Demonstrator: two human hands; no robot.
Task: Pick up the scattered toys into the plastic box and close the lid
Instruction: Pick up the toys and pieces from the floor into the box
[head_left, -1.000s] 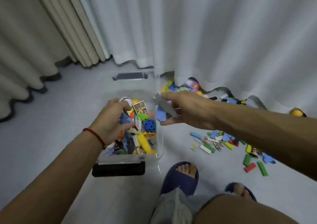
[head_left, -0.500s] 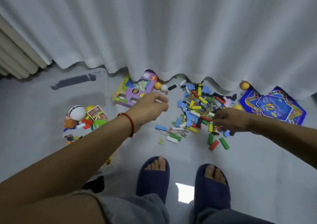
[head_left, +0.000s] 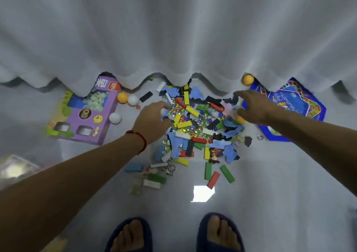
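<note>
A heap of scattered toys (head_left: 195, 124) lies on the pale floor by the curtain: coloured wooden blocks, blue foam puzzle pieces, glass marbles. My left hand (head_left: 152, 120) is down on the heap's left edge, its fingers curled around a small white ball (head_left: 163, 113); I cannot tell whether it grips it. My right hand (head_left: 253, 108) hovers palm down over the heap's right side with fingers spread, and an orange ball (head_left: 240, 119) lies just under it. A blurred clear corner of the plastic box (head_left: 13, 166) shows at the far left edge.
A purple toy carton (head_left: 83, 116) lies on the left with one orange ball (head_left: 122, 97) and two white balls (head_left: 133, 100) beside it. On the right is a blue game board (head_left: 289, 106). The white curtain (head_left: 177, 39) hangs behind. My slippered feet (head_left: 131, 234) stand below.
My view has swung from the box to the toy heap. Both hands left the box and went forward onto the heap, the left to its left edge, the right farther back right.
</note>
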